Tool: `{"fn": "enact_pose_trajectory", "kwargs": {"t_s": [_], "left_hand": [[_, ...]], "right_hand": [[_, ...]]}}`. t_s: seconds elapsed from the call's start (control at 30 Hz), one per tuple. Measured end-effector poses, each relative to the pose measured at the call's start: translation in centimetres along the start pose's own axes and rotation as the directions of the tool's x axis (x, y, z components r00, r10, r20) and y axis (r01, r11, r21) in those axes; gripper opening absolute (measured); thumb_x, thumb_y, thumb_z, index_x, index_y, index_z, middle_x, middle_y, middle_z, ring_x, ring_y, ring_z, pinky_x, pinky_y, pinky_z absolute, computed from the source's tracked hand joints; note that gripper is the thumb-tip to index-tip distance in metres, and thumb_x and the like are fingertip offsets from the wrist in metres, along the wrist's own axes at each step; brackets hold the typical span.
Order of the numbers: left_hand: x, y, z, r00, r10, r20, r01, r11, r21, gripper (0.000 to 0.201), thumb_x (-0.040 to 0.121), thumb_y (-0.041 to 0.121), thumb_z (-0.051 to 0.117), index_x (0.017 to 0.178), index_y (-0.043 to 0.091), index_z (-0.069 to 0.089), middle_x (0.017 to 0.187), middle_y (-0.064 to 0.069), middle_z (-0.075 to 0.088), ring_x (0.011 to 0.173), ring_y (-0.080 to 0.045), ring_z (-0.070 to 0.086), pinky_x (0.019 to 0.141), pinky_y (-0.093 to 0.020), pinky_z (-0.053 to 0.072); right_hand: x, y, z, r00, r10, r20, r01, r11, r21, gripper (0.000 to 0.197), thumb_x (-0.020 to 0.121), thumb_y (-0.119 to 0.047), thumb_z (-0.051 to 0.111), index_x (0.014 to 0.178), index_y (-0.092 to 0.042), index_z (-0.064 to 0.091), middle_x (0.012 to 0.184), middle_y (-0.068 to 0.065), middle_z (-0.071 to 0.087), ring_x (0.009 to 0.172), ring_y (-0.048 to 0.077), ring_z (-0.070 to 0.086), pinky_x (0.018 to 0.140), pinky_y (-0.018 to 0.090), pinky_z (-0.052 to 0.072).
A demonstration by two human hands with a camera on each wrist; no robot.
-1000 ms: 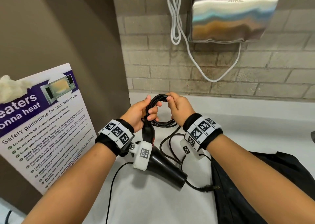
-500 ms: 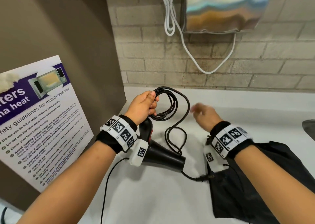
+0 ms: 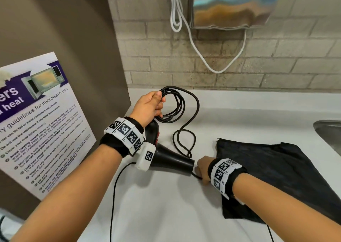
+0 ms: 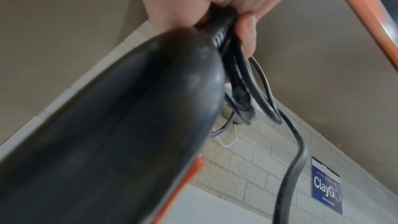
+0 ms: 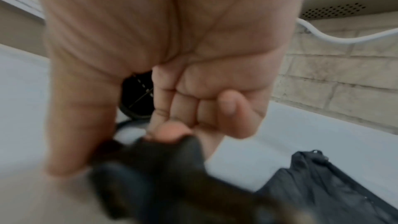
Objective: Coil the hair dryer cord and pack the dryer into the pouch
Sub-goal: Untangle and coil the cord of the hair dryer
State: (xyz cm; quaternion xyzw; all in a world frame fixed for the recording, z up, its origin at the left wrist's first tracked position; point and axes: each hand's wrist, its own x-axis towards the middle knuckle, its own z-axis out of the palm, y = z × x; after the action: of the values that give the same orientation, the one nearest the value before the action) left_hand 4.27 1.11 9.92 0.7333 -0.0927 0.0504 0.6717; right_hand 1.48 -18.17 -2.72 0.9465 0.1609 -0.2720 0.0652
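Observation:
My left hand [image 3: 149,107] grips several coils of the black cord [image 3: 177,109] together with the handle of the black hair dryer [image 3: 171,160]. The dryer's nozzle points right, low over the white counter [image 3: 166,214]. In the left wrist view the dryer body [image 4: 118,134] fills the frame, and the cord [image 4: 243,77] hangs from my curled fingers. One loose length trails down to my right hand [image 3: 203,169], which pinches the cord's plug end [image 5: 172,151] just past the nozzle. The black pouch [image 3: 276,177] lies flat on the counter under my right forearm.
A steel sink [image 3: 328,131] is set into the counter at the right edge. A metal hand dryer [image 3: 234,5] with a white cable [image 3: 203,53] hangs on the brick wall. A microwave poster [image 3: 40,122] leans at the left. A thin black wire [image 3: 114,195] crosses the counter.
My right hand has left the coil and dropped down to the cord's end beside the nozzle. A length of cord has fallen loose from the bundle. My left hand keeps its grip.

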Motion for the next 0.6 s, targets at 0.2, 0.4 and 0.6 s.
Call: {"fn": "enact_pose_trajectory", "kwargs": {"t_s": [0.2,0.4,0.6], "left_hand": [[-0.7,0.2,-1.0,1.000,0.012,-0.005,-0.012,1.000,0.028,0.034,0.101,0.020,0.026,0.074,0.014,0.046,0.038,0.013,0.031,0.034,0.000,0.025,0.052,-0.020,0.043],[-0.9,0.0,-1.8,1.000,0.011,-0.010,-0.011,1.000,0.004,0.034,0.101,0.022,0.026,0.074,0.014,0.046,0.039,0.012,0.033,0.035,0.000,0.026,0.052,-0.019,0.043],[0.0,-0.4,-1.9,1.000,0.011,-0.026,-0.010,1.000,0.025,0.035,0.101,0.022,0.027,0.074,0.015,0.048,0.039,0.012,0.034,0.035,-0.001,0.027,0.057,-0.027,0.041]], "right_hand": [[-1.2,2.9,-5.1,0.916,0.274,-0.293,-0.284,0.959,0.010,0.032,0.089,-0.001,0.037,0.116,-0.002,0.055,0.122,0.013,0.056,0.111,0.030,0.057,0.090,0.036,0.047],[-3.2,8.3,-9.5,0.573,0.376,-0.728,-0.170,0.924,0.344,0.030,0.087,0.006,0.039,0.110,0.004,0.058,0.120,0.021,0.042,0.097,0.040,0.054,0.083,0.042,0.046],[-7.0,7.0,-13.2,0.053,0.178,-0.983,0.408,0.894,0.184,0.020,0.081,0.015,0.047,0.090,0.005,0.063,0.104,0.023,0.050,0.094,0.020,0.056,0.084,0.023,0.047]]}}
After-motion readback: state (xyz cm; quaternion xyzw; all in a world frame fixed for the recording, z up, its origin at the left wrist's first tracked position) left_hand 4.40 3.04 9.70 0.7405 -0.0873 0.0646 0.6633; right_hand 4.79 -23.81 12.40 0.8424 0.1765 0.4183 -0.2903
